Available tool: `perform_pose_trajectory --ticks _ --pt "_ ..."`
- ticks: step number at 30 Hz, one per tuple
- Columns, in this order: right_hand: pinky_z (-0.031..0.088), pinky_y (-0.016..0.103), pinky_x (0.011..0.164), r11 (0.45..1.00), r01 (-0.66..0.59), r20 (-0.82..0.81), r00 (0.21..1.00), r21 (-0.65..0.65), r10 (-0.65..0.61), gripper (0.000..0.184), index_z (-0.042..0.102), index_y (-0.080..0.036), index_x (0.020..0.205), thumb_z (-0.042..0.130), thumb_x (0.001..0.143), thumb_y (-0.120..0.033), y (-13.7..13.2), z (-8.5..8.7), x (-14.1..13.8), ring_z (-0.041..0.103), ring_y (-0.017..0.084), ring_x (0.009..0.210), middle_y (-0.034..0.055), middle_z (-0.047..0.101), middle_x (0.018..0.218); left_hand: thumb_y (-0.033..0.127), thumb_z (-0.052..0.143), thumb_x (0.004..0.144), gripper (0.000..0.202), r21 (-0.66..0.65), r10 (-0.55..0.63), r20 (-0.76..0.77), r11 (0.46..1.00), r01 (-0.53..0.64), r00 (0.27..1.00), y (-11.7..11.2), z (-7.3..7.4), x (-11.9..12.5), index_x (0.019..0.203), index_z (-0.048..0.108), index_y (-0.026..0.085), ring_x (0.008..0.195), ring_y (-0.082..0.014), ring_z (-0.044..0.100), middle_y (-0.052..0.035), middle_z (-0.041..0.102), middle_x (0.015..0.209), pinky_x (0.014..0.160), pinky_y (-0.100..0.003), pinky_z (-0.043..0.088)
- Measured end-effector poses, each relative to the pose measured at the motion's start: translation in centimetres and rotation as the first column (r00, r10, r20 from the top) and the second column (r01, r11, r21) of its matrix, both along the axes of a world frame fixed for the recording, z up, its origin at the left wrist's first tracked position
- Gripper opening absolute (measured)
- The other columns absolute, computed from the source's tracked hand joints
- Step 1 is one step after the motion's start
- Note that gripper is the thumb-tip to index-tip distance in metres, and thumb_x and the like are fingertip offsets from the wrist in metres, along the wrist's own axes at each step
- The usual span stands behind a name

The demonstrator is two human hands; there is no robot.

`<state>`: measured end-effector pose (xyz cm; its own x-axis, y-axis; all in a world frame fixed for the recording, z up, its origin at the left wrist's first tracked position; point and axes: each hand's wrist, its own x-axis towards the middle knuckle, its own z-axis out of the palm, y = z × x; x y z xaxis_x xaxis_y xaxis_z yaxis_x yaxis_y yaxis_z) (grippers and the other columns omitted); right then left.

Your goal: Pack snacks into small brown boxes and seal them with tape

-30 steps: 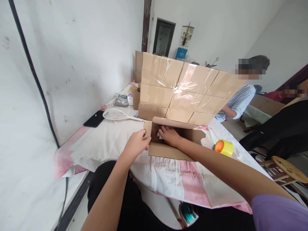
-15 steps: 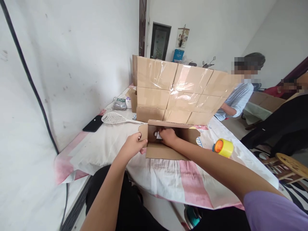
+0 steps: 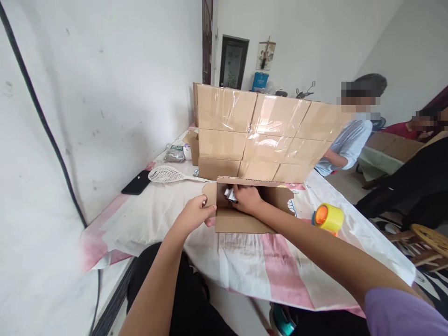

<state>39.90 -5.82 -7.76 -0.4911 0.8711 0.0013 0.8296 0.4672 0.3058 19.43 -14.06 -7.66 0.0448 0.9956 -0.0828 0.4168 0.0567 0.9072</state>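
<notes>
An open cardboard box (image 3: 245,225) stands on the cloth-covered table in front of me, its flaps folded outward. My left hand (image 3: 199,212) pinches the box's left end flap between thumb and fingers. Inside the box, my right hand (image 3: 248,198) is closed on a small white item with dark markings (image 3: 230,195). Only the item's left end shows; my fingers and the box wall hide the rest, so its kind is unclear.
Stacked, taped cardboard boxes (image 3: 266,133) rise behind the open box. A white perforated racket-shaped paddle (image 3: 166,174) and a black phone (image 3: 136,182) lie on the left. A yellow tape dispenser (image 3: 329,218) sits at right. Beyond the table's right side is a person in light blue (image 3: 357,140).
My right hand has shifted slightly within the box, and more of the white item shows. The left hand keeps its hold on the flap. The view has moved a little.
</notes>
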Motion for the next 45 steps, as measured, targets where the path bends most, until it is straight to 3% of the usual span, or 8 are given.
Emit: perform_pose_trajectory --ticks 6,10,16,22,26,29,34,45 --pt "0.053 0.037 0.084 0.995 -0.102 -0.335 0.937 -0.008 0.093 0.063 0.042 -0.028 0.145 0.065 0.087 -0.038 -2.7 1.9 2.2 0.069 0.029 0.102 0.01 0.069 0.12 0.032 0.059 0.08 0.035 0.015 0.049 0.026 0.999 -0.049 0.998 0.1 0.1 -0.3 0.071 0.028 0.022 0.05 -0.0142 0.063 0.0076 0.043 0.065 0.054 -0.026 0.043" --pt "0.058 0.033 0.08 0.977 -0.025 -0.813 0.559 -0.21 -0.16 0.039 0.055 -0.025 0.119 0.069 0.084 -0.032 -4.2 2.5 2.7 0.072 0.023 0.093 0.0033 0.072 0.106 0.034 0.06 0.08 0.034 0.029 0.047 0.052 0.998 -0.048 0.998 0.3 -0.1 -0.3 0.072 0.028 0.023 0.048 -0.0132 0.061 0.0079 0.048 0.065 0.057 -0.027 0.048" --pt "0.055 0.024 0.047 0.546 0.059 -0.545 0.031 -0.836 -0.838 0.041 0.049 -0.017 0.116 0.052 0.095 -0.051 -1.9 1.4 2.0 0.074 0.021 0.066 0.0114 0.073 0.091 0.035 0.06 0.081 0.036 0.03 0.035 0.015 0.999 -0.036 0.999 0.2 -0.2 -0.2 0.072 0.027 0.023 0.05 -0.0149 0.063 0.0079 0.052 0.059 0.06 -0.027 0.047" --pt "0.05 0.027 0.047 0.439 0.253 -0.399 0.196 -0.862 -0.896 0.049 0.058 -0.01 0.108 0.034 0.102 -0.052 1.0 -0.3 1.2 0.074 0.029 0.078 0.0205 0.071 0.092 0.032 0.058 0.082 0.036 0.026 0.042 -0.048 0.999 -0.04 0.998 -0.1 0.2 -0.1 0.07 0.026 0.023 0.05 -0.0171 0.064 0.0091 0.049 0.05 0.057 -0.025 0.04" --pt "0.056 0.04 0.077 0.777 0.448 -0.462 0.629 -0.442 -0.626 0.065 0.05 -0.012 0.13 0.07 0.085 -0.053 0.0 -0.6 1.2 0.064 0.04 0.114 0.027 0.057 0.13 0.032 0.057 0.083 0.035 0.014 0.025 -0.042 1.0 -0.025 0.999 -0.1 0.1 0.2 0.07 0.026 0.023 0.052 -0.018 0.066 0.0083 0.053 0.052 0.056 -0.025 0.039" --pt "0.054 0.041 0.081 0.992 0.104 -0.125 0.986 -0.07 -0.112 0.062 0.048 -0.021 0.138 0.072 0.084 -0.04 -0.6 -0.3 1.4 0.063 0.037 0.112 0.0212 0.053 0.137 0.031 0.057 0.083 0.033 0.013 0.017 -0.042 1.0 -0.017 0.999 -0.1 0.1 0.5 0.07 0.028 0.023 0.051 -0.0194 0.067 0.0077 0.052 0.05 0.055 -0.025 0.038" --pt "0.053 0.037 0.072 0.967 -0.246 0.132 0.958 -0.07 0.253 0.056 0.048 -0.019 0.141 0.062 0.087 -0.018 -0.2 0.2 1.2 0.068 0.031 0.097 0.0176 0.059 0.128 0.029 0.057 0.082 0.031 0.026 0.025 -0.044 0.999 -0.024 0.999 -0.1 0.0 0.3 0.069 0.03 0.024 0.049 -0.0191 0.065 0.0077 0.051 0.049 0.052 -0.025 0.037" --pt "0.054 0.037 0.071 0.996 -0.088 0.145 0.986 -0.007 0.088 0.052 0.047 -0.018 0.144 0.055 0.092 -0.018 -0.4 -0.1 0.4 0.071 0.031 0.094 0.0213 0.062 0.125 0.028 0.058 0.081 0.033 0.03 0.034 -0.015 0.999 -0.033 0.999 -0.1 0.4 0.0 0.069 0.028 0.023 0.048 -0.017 0.064 0.0083 0.049 0.052 0.051 -0.024 0.037"
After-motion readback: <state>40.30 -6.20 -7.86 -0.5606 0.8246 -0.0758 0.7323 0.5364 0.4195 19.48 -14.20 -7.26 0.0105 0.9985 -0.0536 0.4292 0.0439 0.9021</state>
